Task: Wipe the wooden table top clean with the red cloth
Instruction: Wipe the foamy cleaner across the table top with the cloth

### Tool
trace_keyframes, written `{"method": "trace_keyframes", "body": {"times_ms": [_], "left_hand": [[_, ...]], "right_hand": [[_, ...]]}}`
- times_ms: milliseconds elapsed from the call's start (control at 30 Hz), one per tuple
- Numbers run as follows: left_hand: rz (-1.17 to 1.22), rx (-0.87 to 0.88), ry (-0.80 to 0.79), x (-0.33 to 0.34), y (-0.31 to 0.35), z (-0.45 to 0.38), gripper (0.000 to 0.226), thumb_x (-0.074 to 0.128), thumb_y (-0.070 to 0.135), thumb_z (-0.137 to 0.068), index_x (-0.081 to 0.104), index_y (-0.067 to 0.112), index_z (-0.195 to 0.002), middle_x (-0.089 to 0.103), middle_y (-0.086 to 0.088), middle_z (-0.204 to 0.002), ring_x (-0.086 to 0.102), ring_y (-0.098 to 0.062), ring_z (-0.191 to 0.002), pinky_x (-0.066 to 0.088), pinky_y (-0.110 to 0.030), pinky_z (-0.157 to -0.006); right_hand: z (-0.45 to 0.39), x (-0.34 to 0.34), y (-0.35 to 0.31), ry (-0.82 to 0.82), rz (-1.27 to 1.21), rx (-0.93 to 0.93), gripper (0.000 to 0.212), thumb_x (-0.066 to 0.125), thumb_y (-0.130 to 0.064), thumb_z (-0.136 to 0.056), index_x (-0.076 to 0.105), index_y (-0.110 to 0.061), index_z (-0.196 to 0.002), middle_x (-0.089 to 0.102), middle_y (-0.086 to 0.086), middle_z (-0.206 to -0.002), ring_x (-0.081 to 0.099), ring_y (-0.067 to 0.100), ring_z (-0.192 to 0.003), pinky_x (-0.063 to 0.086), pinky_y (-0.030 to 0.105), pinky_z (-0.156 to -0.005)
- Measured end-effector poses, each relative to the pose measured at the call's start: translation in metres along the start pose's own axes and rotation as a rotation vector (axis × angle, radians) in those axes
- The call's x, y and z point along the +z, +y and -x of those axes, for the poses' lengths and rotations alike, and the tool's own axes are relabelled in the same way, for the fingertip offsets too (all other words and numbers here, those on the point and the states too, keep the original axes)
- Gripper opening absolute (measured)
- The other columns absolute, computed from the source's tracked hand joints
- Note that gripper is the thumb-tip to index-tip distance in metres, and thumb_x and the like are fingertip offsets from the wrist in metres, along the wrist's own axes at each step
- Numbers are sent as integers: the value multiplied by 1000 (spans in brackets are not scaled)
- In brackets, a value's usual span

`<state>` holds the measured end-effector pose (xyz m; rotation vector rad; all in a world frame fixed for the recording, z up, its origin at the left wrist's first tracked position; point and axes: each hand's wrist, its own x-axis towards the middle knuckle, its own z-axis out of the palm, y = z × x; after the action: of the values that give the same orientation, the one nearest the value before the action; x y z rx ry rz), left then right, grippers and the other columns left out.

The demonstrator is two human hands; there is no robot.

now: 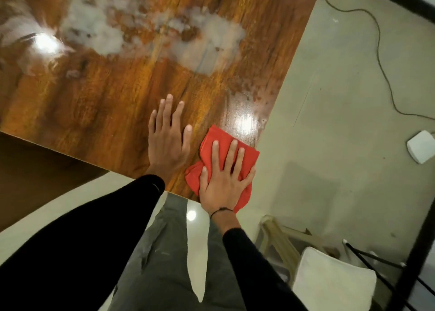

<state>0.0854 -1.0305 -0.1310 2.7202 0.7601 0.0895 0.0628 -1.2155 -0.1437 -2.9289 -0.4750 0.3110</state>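
Note:
The glossy wooden table top [113, 94] fills the upper left of the head view. White powdery smears [207, 39] cover its far middle, and smaller specks [256, 94] lie near its right edge. The red cloth [211, 143] lies bunched at the table's near right corner. My right hand [223, 178] presses flat on the cloth with fingers spread. My left hand [168, 141] rests flat on bare wood just left of the cloth, fingers apart and holding nothing.
The table's right edge drops to a pale floor [341, 98]. A black cable [381, 51] runs across it and a white box [421, 145] lies at the far right. A white-cushioned chair [334, 284] stands at the lower right. My legs are below the near edge.

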Motion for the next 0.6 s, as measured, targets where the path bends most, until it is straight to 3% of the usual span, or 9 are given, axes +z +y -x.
{"method": "trace_keyframes", "body": {"times_ms": [167,300,467,600], "left_hand": [[-19,2,9,2,-1,-2,67,39,50,-115,30,20,-174,15,-8,-186,10,-25,-173,6,-45,-140],[-49,-27,-18,4,-5,0,71,36,58,-114,25,24,-175,10,-4,-187,5,-22,-173,0,-42,-140],[-47,-19,-12,5,-7,-2,75,45,59,-111,26,24,-175,10,-4,-186,7,-24,-173,3,-45,-140],[-33,-34,-18,2,-8,-3,77,51,57,-108,29,21,-173,12,-6,-186,9,-26,-173,3,-44,-140]], "right_hand": [[-24,-5,5,-10,-16,-15,78,36,-57,-112,9,-36,-182,-3,11,-190,6,39,-176,11,82,-130],[-99,-16,13,57,-55,17,78,37,-56,-113,11,-33,-183,1,13,-190,7,41,-175,14,78,-133],[-196,-33,21,102,-12,62,74,31,-56,-115,12,-32,-183,5,15,-190,8,40,-175,20,75,-133],[-193,-39,25,79,-25,44,74,29,-53,-115,9,-30,-183,1,11,-191,4,35,-177,19,71,-136]]}}
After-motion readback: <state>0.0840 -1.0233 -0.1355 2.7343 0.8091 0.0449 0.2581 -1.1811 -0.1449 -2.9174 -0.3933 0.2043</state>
